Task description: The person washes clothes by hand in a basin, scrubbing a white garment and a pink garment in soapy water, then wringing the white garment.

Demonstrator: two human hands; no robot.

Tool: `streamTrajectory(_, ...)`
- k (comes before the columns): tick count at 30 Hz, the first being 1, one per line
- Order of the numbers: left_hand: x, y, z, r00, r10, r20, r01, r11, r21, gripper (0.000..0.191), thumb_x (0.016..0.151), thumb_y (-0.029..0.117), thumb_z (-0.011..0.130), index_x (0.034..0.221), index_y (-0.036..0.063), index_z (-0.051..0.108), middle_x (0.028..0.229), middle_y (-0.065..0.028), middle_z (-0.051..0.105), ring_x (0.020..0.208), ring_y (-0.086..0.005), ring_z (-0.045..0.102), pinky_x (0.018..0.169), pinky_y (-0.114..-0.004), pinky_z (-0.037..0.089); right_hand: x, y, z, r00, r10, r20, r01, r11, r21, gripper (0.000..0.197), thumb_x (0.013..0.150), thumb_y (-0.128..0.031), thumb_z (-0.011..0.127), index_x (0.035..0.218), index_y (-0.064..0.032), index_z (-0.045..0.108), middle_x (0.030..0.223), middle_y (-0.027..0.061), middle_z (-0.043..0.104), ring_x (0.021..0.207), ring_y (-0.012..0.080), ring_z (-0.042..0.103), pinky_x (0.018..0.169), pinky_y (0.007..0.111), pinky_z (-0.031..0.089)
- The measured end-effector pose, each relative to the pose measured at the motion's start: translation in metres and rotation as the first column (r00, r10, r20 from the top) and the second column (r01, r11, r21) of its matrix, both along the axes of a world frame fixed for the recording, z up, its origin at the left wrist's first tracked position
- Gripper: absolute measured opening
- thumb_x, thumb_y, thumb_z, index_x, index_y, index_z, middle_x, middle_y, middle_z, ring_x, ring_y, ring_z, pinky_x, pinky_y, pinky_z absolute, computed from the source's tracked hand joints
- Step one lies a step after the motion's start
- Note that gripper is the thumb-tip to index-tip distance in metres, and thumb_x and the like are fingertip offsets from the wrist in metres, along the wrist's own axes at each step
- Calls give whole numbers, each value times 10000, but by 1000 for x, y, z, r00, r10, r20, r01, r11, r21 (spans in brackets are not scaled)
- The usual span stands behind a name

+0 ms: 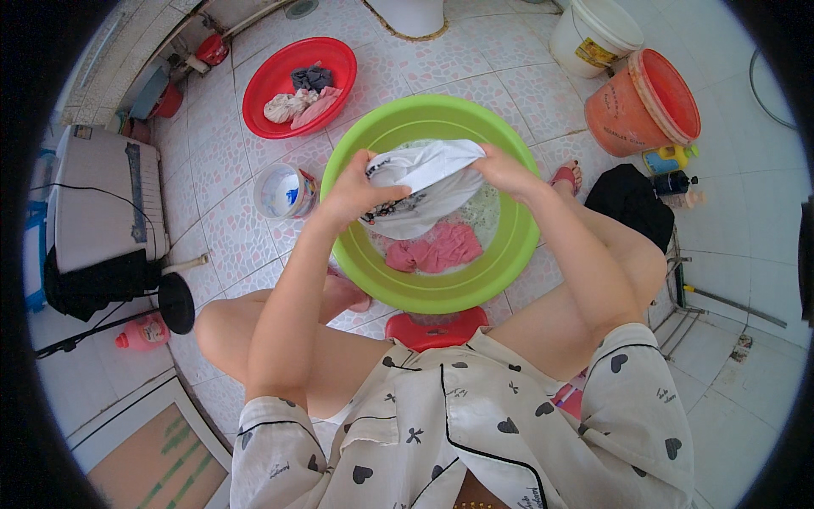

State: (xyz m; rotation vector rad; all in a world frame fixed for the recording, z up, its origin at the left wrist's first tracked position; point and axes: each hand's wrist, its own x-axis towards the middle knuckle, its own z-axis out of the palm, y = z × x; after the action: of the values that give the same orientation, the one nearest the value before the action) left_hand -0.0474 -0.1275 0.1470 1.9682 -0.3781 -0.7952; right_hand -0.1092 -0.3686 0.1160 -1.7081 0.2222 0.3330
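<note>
A wet white cloth garment (439, 172) with a dark printed pattern is stretched between my two hands over a green plastic basin (439, 296). My left hand (365, 194) grips its left side, thumb laid across the top. At the upper right, my right hand (505, 170) pinches the garment's edge. Below it, sudsy water (486, 213) fills the bottom of the basin. A pink cloth (439, 248) lies partly in that water, on the side nearer me. The garment hides part of the water.
A red basin (254, 108) with several cloths stands beyond, to the left. Beside the green basin is a clear plastic tub (275, 197). To the right are an orange bucket (626, 108), a white bucket (582, 48), bottles and a black cloth (626, 197). A red stool (435, 327) is beneath me.
</note>
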Motion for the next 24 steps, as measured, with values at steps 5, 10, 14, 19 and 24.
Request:
streamTrajectory(5,-3,2,-4,973,-77,219,63,995,73,563,645,264,706,1086,-7,487,971,-177,581,907,-252,563,796,-340,430,-4,15,21,996,-93,7,92,993,67,352,824,-201,470,1119,-12,506,1080,86,551,997,169,498,858,283,365)
streamTrajectory(10,0,-2,-18,928,-216,304,24,848,530,392,657,259,667,930,-11,590,909,-206,597,887,-301,572,791,-369,432,-4,26,33,996,-90,-10,91,986,142,385,827,-222,475,1138,5,478,1088,105,543,1023,177,490,862,289,370)
streamTrajectory(14,2,2,-38,988,123,89,-140,966,218,341,751,272,545,907,-27,597,891,-193,603,852,-251,574,770,-339,423,-4,29,31,997,-7,73,-2,993,115,481,766,-233,580,1154,19,450,1102,119,535,1035,192,488,874,304,371)
streamTrajectory(19,-10,-12,-19,930,281,-239,-313,943,-109,364,799,276,473,961,-36,571,933,-132,600,848,-187,549,765,-297,403,-9,26,16,967,242,75,-174,850,-497,573,653,-238,684,1117,17,466,1038,198,557,952,289,543,811,331,418)
streamTrajectory(24,-12,-17,-8,882,241,-405,-326,932,-156,369,805,258,520,1080,12,518,1029,-90,570,911,-162,528,806,-309,399,-6,29,-2,946,302,-120,-319,788,-526,332,690,-224,644,970,-52,592,942,196,590,896,311,565,778,340,429)
